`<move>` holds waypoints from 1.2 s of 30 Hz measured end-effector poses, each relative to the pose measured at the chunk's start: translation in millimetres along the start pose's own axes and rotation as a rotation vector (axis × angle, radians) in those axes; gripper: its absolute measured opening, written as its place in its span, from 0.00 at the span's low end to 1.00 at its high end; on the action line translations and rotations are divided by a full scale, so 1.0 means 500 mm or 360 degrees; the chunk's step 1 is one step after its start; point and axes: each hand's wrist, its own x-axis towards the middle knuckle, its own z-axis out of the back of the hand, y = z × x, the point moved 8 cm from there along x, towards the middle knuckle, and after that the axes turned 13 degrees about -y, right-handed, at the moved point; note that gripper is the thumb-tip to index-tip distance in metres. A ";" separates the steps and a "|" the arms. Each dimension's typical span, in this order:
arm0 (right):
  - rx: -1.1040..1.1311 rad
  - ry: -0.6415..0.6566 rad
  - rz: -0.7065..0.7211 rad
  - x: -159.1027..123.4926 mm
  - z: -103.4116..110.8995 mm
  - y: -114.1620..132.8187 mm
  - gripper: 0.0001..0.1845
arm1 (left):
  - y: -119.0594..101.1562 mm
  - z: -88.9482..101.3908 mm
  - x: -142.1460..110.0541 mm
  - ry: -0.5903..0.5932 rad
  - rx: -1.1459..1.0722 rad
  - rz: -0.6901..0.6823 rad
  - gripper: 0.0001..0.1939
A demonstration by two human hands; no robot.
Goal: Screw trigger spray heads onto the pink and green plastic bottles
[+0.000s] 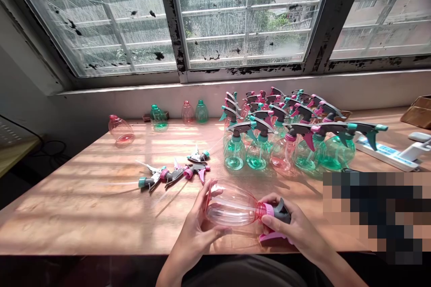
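Note:
A clear pink spray bottle (pixel 232 208) lies sideways in the air above the table's front edge, its base to the left. My left hand (pixel 198 228) is wrapped round the base end. At the neck, my right hand (pixel 286 224) grips the grey and pink trigger sprayer (pixel 279 210), whose pink collar sits at the bottle's mouth; whether it is fully screwed on I cannot tell. The pink trigger points down towards me. Beyond my left hand several loose trigger sprayers (pixel 175 174) with green or pink collars lie on the wood, their thin tubes sticking out.
Several green and pink bottles with sprayers (pixel 259 154) stand grouped at the back right of the wooden table (pixel 84 206). Bottles without sprayers, a pink one (pixel 121 131) and a green one (pixel 159 119) among them, stand further left. A white power strip (pixel 387 154) lies at right.

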 end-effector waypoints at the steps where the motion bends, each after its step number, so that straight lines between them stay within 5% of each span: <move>1: -0.0003 0.0006 0.0006 0.000 0.000 0.000 0.22 | 0.001 0.001 0.000 -0.0001 0.0000 0.0001 0.50; 36: 0.0052 0.0069 -0.0007 0.000 -0.004 -0.003 0.22 | 0.002 -0.004 -0.007 0.0012 -0.0057 -0.0002 0.49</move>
